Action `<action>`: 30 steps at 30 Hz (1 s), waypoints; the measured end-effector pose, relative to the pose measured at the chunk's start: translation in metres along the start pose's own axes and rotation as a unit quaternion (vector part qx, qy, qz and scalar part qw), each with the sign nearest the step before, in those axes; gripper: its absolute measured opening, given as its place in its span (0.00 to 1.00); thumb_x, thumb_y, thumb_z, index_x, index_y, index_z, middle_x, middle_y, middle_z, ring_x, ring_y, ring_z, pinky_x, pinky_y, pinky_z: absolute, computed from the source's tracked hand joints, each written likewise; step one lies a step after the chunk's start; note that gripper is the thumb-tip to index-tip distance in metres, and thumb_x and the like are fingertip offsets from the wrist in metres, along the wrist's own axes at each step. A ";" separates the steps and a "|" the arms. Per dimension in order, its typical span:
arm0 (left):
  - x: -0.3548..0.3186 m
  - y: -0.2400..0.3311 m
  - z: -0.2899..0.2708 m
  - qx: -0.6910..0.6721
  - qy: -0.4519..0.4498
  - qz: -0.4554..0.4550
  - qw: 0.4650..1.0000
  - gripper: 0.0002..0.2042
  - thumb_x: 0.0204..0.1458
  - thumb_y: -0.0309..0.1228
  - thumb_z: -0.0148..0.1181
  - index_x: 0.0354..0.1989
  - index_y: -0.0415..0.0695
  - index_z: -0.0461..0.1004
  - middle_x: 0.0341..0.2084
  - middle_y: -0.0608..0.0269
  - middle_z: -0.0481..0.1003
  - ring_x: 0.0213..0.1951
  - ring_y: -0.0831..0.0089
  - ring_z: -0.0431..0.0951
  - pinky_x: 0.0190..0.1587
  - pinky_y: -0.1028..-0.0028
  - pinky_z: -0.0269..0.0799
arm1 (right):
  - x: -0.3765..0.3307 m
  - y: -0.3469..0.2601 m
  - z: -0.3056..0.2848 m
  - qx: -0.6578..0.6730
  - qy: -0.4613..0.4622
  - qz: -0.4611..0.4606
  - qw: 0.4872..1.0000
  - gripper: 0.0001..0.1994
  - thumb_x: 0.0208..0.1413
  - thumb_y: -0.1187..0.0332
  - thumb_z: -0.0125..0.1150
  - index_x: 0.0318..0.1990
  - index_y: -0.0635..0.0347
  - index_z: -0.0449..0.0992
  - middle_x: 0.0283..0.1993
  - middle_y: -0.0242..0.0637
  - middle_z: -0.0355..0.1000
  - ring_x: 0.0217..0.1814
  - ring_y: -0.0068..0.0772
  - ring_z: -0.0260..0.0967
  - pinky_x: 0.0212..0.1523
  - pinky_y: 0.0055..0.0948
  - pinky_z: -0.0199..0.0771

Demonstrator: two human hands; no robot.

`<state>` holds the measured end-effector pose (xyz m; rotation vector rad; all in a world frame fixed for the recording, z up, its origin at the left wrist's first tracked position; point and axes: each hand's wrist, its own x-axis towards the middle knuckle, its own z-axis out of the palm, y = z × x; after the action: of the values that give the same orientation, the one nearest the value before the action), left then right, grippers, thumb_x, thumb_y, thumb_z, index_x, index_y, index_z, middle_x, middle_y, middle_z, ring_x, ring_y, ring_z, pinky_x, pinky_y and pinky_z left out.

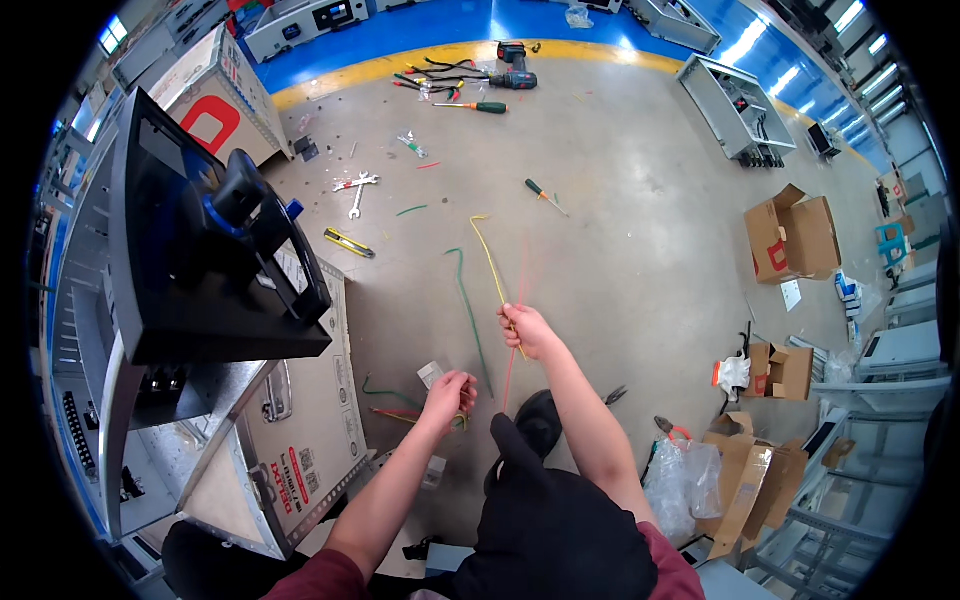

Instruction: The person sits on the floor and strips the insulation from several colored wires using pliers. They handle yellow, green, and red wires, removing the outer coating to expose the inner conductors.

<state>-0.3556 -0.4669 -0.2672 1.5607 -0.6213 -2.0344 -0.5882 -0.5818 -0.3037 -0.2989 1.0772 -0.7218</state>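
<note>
My right hand [528, 330] is closed round a thin yellow wire [489, 255], which sticks up beyond the fingers and ends in a small bend. A red wire [509, 380] runs past the same hand; whether the fingers grip it too is unclear. My left hand [449, 402] is curled with fingertips together, and what it pinches, if anything, is hidden. Close by it, several loose wires, one of them green [385, 392], lie on the floor with a small clear packet [430, 374]. A longer green wire [467, 310] stretches over the floor between the hands.
To the left stands a cabinet with a black monitor-like panel [150, 300]. A utility knife [349, 243], wrenches [356, 192], screwdrivers [546, 197] and a cordless drill [514, 70] lie ahead. At right are cardboard boxes [800, 235], pliers [672, 429] and plastic bags [680, 485].
</note>
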 end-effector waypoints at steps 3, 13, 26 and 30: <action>0.002 0.005 -0.007 -0.023 0.007 0.029 0.999 0.13 0.68 0.38 0.47 0.42 0.44 0.76 0.26 0.66 0.77 0.27 0.75 0.77 0.30 0.75 0.70 | -0.020 -0.013 0.026 -0.068 -0.030 -0.044 0.996 0.12 0.74 0.60 0.46 0.43 0.58 0.69 0.26 0.24 0.59 0.22 0.18 0.53 0.19 0.20 0.51; -0.065 0.174 0.022 -0.268 0.047 0.249 0.929 0.19 0.70 0.48 0.46 0.45 0.42 0.72 0.31 0.66 0.74 0.30 0.76 0.72 0.34 0.75 0.66 | -0.191 -0.069 0.055 -0.617 0.073 -0.226 0.751 0.08 0.67 0.67 0.52 0.42 0.59 0.75 0.33 0.47 0.75 0.39 0.53 0.74 0.40 0.44 0.73; -0.029 0.066 0.001 -0.268 -0.089 0.078 0.956 0.14 0.68 0.36 0.53 0.35 0.38 0.74 0.24 0.62 0.71 0.28 0.70 0.72 0.34 0.70 0.69 | -0.216 0.000 -0.023 -0.457 0.362 -0.303 0.754 0.11 0.72 0.69 0.47 0.49 0.62 0.75 0.26 0.37 0.66 0.27 0.32 0.66 0.32 0.31 0.69; -0.029 0.059 0.008 -0.293 -0.080 0.052 0.951 0.11 0.66 0.34 0.55 0.35 0.38 0.75 0.30 0.60 0.75 0.37 0.68 0.76 0.43 0.66 0.74 | -0.226 -0.016 -0.010 -0.472 0.347 -0.416 0.696 0.11 0.73 0.67 0.47 0.48 0.63 0.75 0.30 0.35 0.68 0.33 0.32 0.70 0.36 0.32 0.69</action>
<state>-0.3500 -0.4937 -0.2066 1.0013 -0.1191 -2.0247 -0.6653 -0.4418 -0.1424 -1.5899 2.0490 -1.0603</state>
